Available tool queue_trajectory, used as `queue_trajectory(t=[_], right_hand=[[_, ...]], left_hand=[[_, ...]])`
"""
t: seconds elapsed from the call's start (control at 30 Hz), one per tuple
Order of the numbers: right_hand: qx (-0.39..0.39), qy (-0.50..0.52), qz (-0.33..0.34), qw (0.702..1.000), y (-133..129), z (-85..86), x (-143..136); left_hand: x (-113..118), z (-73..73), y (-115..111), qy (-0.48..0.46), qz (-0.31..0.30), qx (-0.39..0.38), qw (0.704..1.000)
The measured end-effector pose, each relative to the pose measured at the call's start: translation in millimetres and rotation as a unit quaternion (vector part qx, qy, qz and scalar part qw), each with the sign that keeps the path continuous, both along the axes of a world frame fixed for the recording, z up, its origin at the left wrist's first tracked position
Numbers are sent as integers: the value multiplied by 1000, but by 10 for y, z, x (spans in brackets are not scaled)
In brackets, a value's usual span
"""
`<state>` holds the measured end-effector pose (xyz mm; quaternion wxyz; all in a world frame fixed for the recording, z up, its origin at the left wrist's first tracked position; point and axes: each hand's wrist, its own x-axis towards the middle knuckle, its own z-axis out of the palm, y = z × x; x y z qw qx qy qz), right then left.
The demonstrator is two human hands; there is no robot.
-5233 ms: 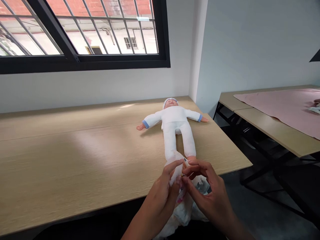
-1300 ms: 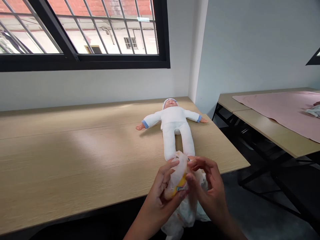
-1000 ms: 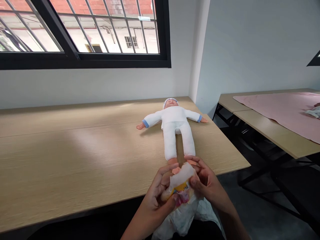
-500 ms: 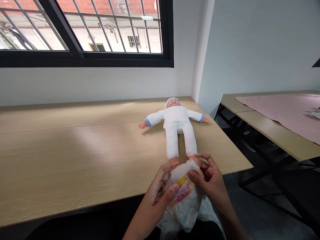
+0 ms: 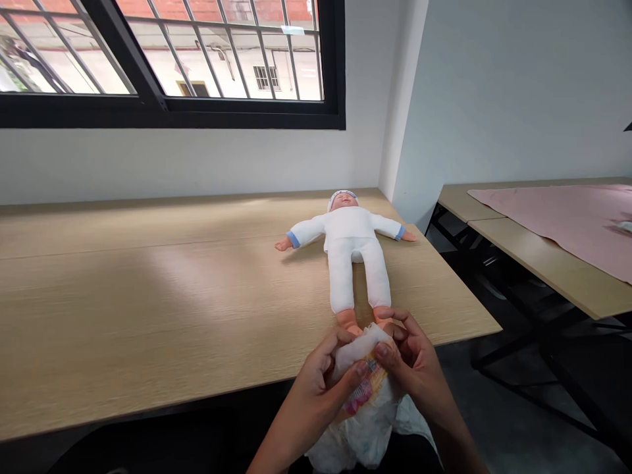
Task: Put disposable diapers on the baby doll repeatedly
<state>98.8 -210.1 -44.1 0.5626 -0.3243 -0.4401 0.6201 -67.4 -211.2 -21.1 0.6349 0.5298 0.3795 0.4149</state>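
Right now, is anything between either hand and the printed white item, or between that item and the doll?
Nothing visible separates the left hand or right hand from the printed white item; both hold it. Toward the doll, the right hand's fingers partly cover one foot; whether they touch it, I cannot tell.

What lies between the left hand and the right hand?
Between the left hand and the right hand is a crumpled white item with a pink and yellow print, gripped by both, as the head view shows.

Left hand and right hand close together, fingers bent, thumbs angled inward.
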Motion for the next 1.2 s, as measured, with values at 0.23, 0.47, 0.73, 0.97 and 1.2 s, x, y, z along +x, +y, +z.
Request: queue_trajectory(t=[0.23,0.47,0.73,0.97,1.2], right_hand=[[-5,1,1,1000,-10,22,-5],[-30,0,-19,999,-18,24,-20],[-19,6,-31,999,-18,38,-64],[-19,2,-24,1000,-13,51,-59],[-24,5,-38,999,-10,25,-59]], left_hand=[[-14,-69,-27,-44,-11,20,999],[-51,-77,-25,-38,0,9,999],[69,37,-62,-38,55,-42,997],[30,-85,12,-62,22,-15,998],[-22,-75,7,-66,23,-15,997]])
